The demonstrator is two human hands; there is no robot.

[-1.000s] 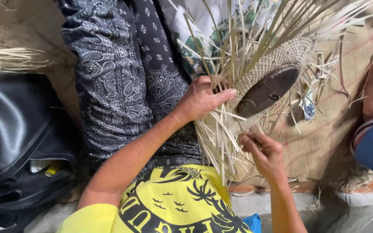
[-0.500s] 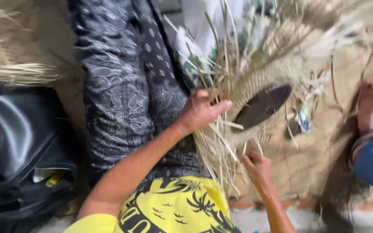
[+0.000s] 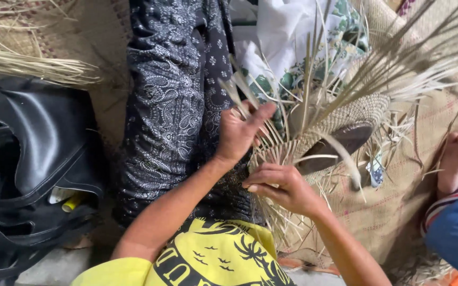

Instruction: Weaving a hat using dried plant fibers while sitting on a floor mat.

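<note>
Matt, dry straw strips (image 3: pixel 314 69) forming a rough woven piece (image 3: pixel 356 114); coarse fibre mat (image 3: pixel 398 212); glossy black leather-like bag (image 3: pixel 33 143); patterned matt cloth (image 3: pixel 170 95).

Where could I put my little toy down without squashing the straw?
The woven mat is barest between the half-woven basket and the other person's foot, with only a few stray strips. Around both hands, left and right, strips crowd thickly. The black bag fills the left side.

Soft, even daylight fills the picture. Shadows are faint. The black bag (image 3: pixel 33 175) at nine o'clock shines a little. The loose straw strips (image 3: pixel 425 58) at two o'clock look blurry.
</note>
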